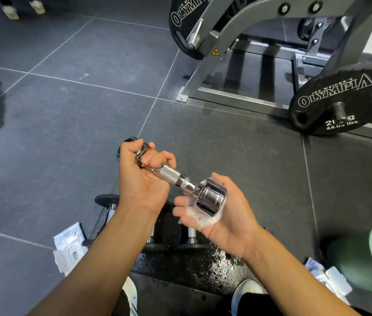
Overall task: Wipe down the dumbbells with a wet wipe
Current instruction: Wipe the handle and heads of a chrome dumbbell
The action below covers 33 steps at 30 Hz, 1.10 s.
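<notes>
Left hand (142, 181) grips one dumbbell (211, 197); right hand (234, 224) cups one wipe (204, 221).

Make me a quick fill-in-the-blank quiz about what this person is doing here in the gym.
1. The left hand grips the chrome ____ near its far head.
2. The right hand cups its near head on a white ____.
3. The black weight plate at right reads ____ in big letters.

Missing words: dumbbell; wet wipe; Olympia.
</notes>
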Motion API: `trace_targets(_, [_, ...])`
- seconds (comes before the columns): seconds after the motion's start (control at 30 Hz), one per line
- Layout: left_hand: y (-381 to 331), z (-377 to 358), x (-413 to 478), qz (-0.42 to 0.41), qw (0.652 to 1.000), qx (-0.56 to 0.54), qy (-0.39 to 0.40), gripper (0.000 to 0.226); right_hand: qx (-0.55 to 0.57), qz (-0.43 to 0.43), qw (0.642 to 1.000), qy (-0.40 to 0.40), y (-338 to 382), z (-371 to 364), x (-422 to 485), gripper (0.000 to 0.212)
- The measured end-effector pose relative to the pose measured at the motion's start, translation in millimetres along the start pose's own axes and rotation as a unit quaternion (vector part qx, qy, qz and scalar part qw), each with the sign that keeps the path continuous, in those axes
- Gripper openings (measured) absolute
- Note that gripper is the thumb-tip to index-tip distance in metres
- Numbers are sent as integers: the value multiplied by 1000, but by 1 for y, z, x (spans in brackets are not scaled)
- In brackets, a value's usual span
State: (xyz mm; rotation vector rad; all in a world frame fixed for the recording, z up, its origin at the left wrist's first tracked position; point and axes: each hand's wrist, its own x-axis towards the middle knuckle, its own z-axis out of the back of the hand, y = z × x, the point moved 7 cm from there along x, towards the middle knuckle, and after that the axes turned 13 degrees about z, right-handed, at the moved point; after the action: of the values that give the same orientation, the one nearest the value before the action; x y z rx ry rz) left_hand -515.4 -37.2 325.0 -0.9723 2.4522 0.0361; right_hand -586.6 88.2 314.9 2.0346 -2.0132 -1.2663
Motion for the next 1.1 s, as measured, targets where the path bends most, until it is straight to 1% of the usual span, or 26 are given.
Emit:
trace_targets(0.03, [1,0,1,5,1000,-11,2,18,11,-37,999,27,-3,-4,-4,63])
trace_targets(0.1, [0,0,2,12,999,-33,2,18,-5,-75,996,41,-3,-3,-8,56])
trace_targets(0.13, [-1,1,2,12,999,-44,-2,18,-25,-76,996,40,0,-2,-10,55])
trace_targets(0.2, [-4,4,3,5,998,-58,-7,18,-55,-52,996,35,9,2,-13,63])
trace_targets(0.27, [-7,5,4,-1,998,-58,-7,18,-71,-8,996,50,16,1,-15,71])
trace_targets(0.3, [-8,6,4,-2,998,-55,-7,18,-91,29,994,58,20,0,-15,65])
trace_targets(0.37, [-9,7,6,-9,999,-46,-9,19,-122,109,986,37,27,-2,-14,44])
trace_targets(0.4, [-9,8,6,-14,999,-43,-14,21,-124,143,982,23,29,-3,-13,41])
trace_targets(0.47, [-9,10,8,-23,999,-37,-28,24,-153,201,967,18,32,-1,-12,46])
trace_targets(0.5, [-10,11,8,-27,998,-35,-34,26,-211,235,949,13,34,5,-11,44])
trace_targets(0.53, [-10,12,9,-30,998,-34,-38,26,-288,263,921,1,38,7,-12,40])
trace_targets(0.6, [-11,13,10,-35,998,-27,-43,27,-461,311,831,-31,47,14,-15,38])
trace_targets(0.63, [-11,13,10,-37,998,-23,-44,27,-507,320,800,-25,49,13,-18,40])
trace_targets(0.7, [-12,14,11,-40,998,-23,-45,28,-585,327,742,15,45,11,-20,57])
trace_targets(0.77, [-13,13,12,-42,998,-22,-43,28,-663,343,664,54,41,6,-22,52])
trace_targets(0.8, [-12,13,12,-42,998,-22,-42,28,-679,353,641,58,41,4,-24,49])
trace_targets(0.83, [-12,14,13,-42,998,-21,-43,28,-669,364,647,44,45,3,-24,46])
trace_targets(0.87, [-12,14,13,-40,998,-20,-44,28,-630,368,684,17,51,5,-23,43])
trace_targets(0.9, [-11,14,13,-39,998,-19,-45,28,-575,362,734,-9,57,9,-23,39])
trace_targets(0.93, [-11,15,12,-37,998,-18,-45,28,-526,352,774,-39,62,16,-20,37])
trace_targets(0.97, [-11,15,12,-34,998,-19,-44,28,-500,340,794,-66,66,21,-19,36])
trace_targets(1.03, [-11,15,12,-30,998,-19,-43,27,-500,329,795,-98,73,28,-17,34])
trace_targets(1.1, [-11,15,11,-29,998,-17,-45,27,-491,327,801,-106,77,37,-13,33])
